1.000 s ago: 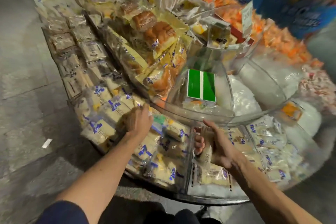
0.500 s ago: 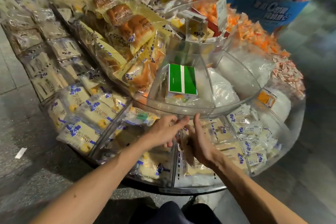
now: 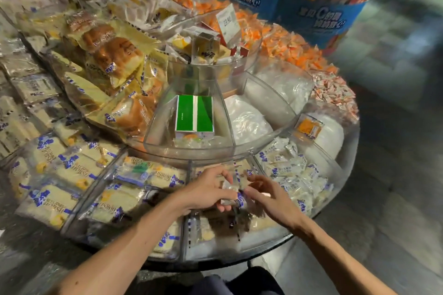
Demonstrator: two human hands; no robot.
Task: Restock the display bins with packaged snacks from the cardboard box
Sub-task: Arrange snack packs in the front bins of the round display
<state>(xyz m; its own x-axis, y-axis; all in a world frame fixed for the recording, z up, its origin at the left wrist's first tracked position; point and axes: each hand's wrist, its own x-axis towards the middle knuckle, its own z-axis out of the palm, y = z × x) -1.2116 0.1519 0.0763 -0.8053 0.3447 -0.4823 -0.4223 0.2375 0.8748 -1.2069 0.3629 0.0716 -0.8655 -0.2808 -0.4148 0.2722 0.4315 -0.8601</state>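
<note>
A round, tiered clear-plastic display bin (image 3: 271, 248) holds wrapped snack cakes with blue print. My left hand (image 3: 206, 193) and my right hand (image 3: 271, 196) meet over the front middle compartment. Between them is a small clear-wrapped snack packet (image 3: 231, 187), which my left hand pinches at its left side. My right hand's fingers touch the packet's right edge; their grip is blurred. The compartment to the left holds larger cake packets (image 3: 124, 196). The one to the right holds several small white packets (image 3: 290, 167). No cardboard box is in view.
A green and white box (image 3: 194, 114) lies in the upper clear tier. Bagged bread (image 3: 115, 55) is piled at the left, orange sweets (image 3: 287, 48) at the back. A blue display stand (image 3: 311, 12) rises behind. Grey floor lies to the right.
My left hand moved from the left compartment to the middle one and joined my right hand. Both now handle a small packet there. The view has shifted closer.
</note>
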